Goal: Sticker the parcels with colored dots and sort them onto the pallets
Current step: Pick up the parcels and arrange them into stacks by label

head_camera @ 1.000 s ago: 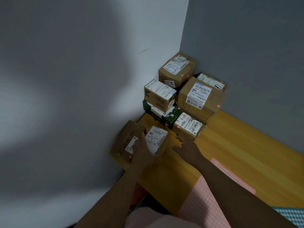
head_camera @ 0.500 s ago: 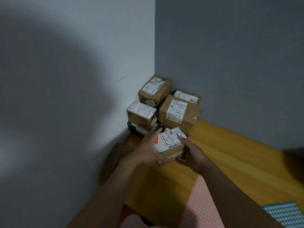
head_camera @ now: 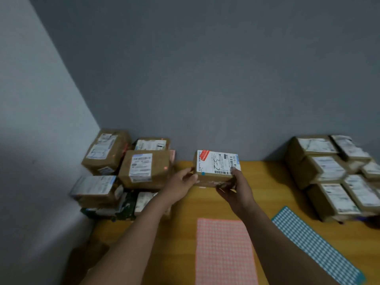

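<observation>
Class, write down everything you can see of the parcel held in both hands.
The parcel is a brown cardboard box with what looks like tape on its front face. A white label with a barcode, a handwritten mark and a red patch covers its top, which tilts toward the camera. A blue dot sits at the label's near left corner. The left hand grips its left end, the right hand its right end, thumb on the label. It is held above the table, touching no other box.

Yellow wooden table (head_camera: 267, 182): brown cardboard parcel stack (head_camera: 144, 169) at 10 o'clock, second parcel stack (head_camera: 329, 171) at 2, small brown parcel (head_camera: 218, 163) above at 12, pink sticker sheet (head_camera: 224, 251) at 6, teal sticker sheet (head_camera: 314, 245) at 4.
</observation>
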